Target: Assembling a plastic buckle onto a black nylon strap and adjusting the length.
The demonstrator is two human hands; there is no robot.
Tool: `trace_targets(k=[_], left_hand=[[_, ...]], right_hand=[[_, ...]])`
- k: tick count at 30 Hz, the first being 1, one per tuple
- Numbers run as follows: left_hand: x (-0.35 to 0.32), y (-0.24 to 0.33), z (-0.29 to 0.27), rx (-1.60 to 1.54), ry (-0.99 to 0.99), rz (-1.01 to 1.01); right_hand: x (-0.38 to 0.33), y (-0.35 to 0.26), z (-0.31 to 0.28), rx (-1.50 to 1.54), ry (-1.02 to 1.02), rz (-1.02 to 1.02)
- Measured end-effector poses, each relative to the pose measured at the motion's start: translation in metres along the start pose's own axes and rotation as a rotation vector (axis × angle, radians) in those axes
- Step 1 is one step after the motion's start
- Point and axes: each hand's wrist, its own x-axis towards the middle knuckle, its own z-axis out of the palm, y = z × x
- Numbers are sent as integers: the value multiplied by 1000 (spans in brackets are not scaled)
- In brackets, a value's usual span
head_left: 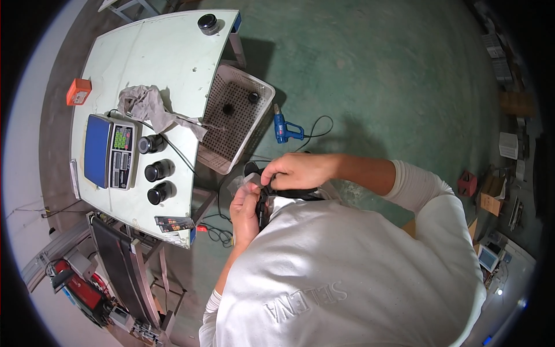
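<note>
Hands meet close in front of the chest, above the white shirt (370,272). The right hand (298,170) is curled over a black part (292,194) and grasps it from above, with fingertips at its left end. The left hand (245,208) is clenched around a black strip (263,208) that hangs down from the same part, and its thumb touches a small clear bag (241,184) just above it. What exactly the black part is, I cannot tell, because the hands and the shirt hide most of it.

Just above the right hand, a beige basket (263,98) leans on the table (167,52) edge, with two small black pieces inside. Up and right of that hand, a blue heat gun (283,128) lies on the green floor (393,75). Well to the left of the left hand, three black jars (159,170) stand in a row on the table, beside a scale (110,150). A grey rag (147,104) lies above them, and an orange box (78,91) sits far left.
</note>
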Motion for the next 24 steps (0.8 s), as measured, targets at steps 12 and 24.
trace_targets(k=[12, 24], left_hand=[[-1, 1, 2, -101, 31, -7], [4, -5, -8, -130, -43, -32]], right_hand=[[5, 19, 24, -76, 70, -17], [1, 32, 39, 285, 223, -32]])
